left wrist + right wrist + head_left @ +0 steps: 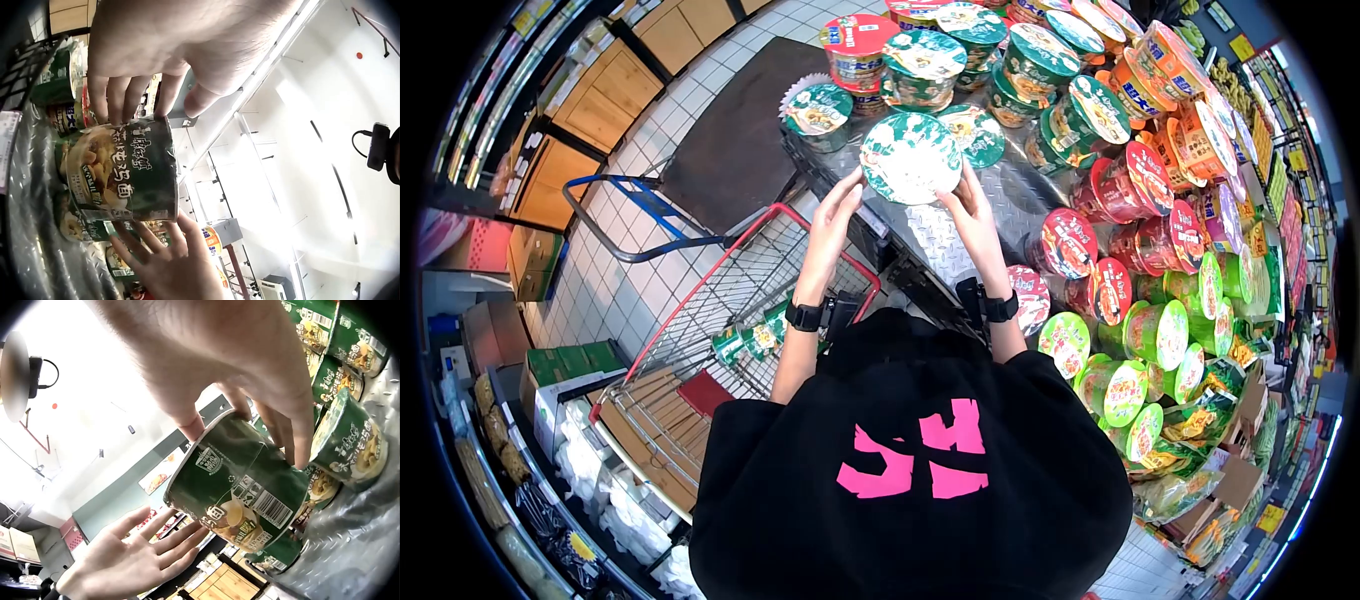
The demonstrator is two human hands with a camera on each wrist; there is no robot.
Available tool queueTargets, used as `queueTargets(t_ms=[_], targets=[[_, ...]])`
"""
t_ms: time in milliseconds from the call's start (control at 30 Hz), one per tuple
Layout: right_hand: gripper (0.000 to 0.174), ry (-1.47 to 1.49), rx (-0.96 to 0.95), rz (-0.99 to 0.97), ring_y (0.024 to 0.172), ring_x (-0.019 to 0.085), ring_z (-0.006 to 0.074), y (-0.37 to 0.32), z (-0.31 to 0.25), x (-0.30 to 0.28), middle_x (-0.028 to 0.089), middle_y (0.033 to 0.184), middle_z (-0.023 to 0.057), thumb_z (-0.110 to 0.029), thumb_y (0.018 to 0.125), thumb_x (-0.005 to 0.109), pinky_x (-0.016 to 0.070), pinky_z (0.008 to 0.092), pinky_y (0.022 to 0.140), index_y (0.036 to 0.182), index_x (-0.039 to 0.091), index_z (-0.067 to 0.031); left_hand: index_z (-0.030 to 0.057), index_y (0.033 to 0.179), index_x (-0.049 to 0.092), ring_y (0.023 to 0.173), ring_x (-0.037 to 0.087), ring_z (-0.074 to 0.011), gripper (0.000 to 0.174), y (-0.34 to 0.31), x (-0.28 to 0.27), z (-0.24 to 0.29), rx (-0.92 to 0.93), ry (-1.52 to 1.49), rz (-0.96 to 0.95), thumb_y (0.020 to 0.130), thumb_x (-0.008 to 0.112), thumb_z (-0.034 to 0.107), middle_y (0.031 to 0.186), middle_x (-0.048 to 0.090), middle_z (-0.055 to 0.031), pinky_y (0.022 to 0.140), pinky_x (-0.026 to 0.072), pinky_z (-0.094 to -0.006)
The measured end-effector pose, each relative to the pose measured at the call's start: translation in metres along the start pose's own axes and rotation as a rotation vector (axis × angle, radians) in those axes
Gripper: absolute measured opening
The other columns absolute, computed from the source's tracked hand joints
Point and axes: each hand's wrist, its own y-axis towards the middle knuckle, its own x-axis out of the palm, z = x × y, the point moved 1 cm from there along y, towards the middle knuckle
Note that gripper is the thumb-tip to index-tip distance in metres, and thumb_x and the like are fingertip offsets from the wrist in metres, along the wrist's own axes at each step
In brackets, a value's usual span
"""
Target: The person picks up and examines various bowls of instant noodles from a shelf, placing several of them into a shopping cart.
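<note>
A green instant noodle cup [911,158] is between my two hands, above the metal tread-plate surface [940,250]. My right hand [975,220] grips its right side; in the right wrist view the thumb tip lies at the lid rim of the cup [240,469] and the fingers bend round its wall. My left hand [830,230] is at the opposite side, its fingers fairly straight with tips close to the cup in the left wrist view. Seen from the right wrist, the left hand [131,559] has its palm facing the cup. Another green cup [975,135] is just behind.
Green, red and orange noodle cups crowd the display at the back and right, with lime-green ones [1120,390] lower down. A red-rimmed shopping cart [700,290] stands to my left, holding green cups [750,342] and cardboard. Beyond it is a dark flatbed trolley [730,130].
</note>
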Motion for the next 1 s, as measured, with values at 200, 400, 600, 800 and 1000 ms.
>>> queueTargets(t_ms=[200, 400, 600, 800, 1000], targets=[[0.063, -0.077, -0.004, -0.062, 0.119, 0.048, 0.0201, -0.023, 0.007, 0.041, 0.047, 0.132, 0.0106, -0.011, 0.088, 0.06, 0.039, 0.0337, 0.098, 0.143, 0.029, -0.005, 0.0009, 0.128, 0.052, 0.115, 0.051, -0.0147, 0.039, -0.045, -0.039, -0.001, -0.027, -0.069, 0.074, 0.096, 0.05, 0.024, 0.123, 0.057, -0.007, 0.099, 0.0371, -0.0289], [0.063, -0.083, 0.056, -0.158, 0.119, 0.047, 0.0198, -0.055, 0.026, 0.085, 0.046, 0.134, 0.0127, -0.011, 0.089, 0.059, 0.0376, 0.0325, 0.098, 0.142, 0.028, -0.0019, 0.0004, 0.129, 0.05, 0.113, 0.051, -0.0129, 0.042, -0.101, -0.088, -0.007, -0.099, 0.015, 0.115, 0.095, 0.052, 0.025, 0.124, 0.057, -0.008, 0.099, 0.0364, -0.0262], [0.065, -0.13, 0.085, -0.291, 0.116, 0.048, 0.0183, -0.086, 0.035, 0.117, 0.046, 0.134, 0.0136, -0.012, 0.089, 0.06, 0.0377, 0.032, 0.098, 0.143, 0.026, -0.0016, -0.0012, 0.128, 0.051, 0.116, 0.05, -0.0152, 0.042, -0.15, -0.117, -0.014, -0.105, -0.03, 0.164, 0.095, 0.052, 0.026, 0.126, 0.055, -0.0099, 0.1, 0.0349, -0.0271], [0.068, -0.272, 0.22, -0.372, 0.106, 0.054, 0.0167, -0.116, 0.052, 0.14, 0.053, 0.124, 0.0129, -0.018, 0.089, 0.061, 0.0436, 0.0297, 0.089, 0.145, 0.024, -0.0071, -0.0008, 0.128, 0.051, 0.116, 0.05, -0.015, 0.048, -0.188, -0.151, -0.046, -0.169, 0.002, 0.18, 0.095, 0.051, 0.034, 0.124, 0.056, -0.0101, 0.099, 0.0356, -0.0285], [0.067, -0.335, 0.308, -0.436, 0.103, 0.056, 0.0149, -0.134, 0.121, 0.141, 0.06, 0.112, 0.0128, -0.015, 0.087, 0.063, 0.0438, 0.0283, 0.089, 0.143, 0.028, -0.0037, -0.0008, 0.127, 0.051, 0.112, 0.053, -0.0174, 0.052, -0.213, -0.17, -0.089, -0.3, -0.015, 0.135, 0.095, 0.049, 0.04, 0.121, 0.057, -0.0093, 0.097, 0.0387, -0.03]])
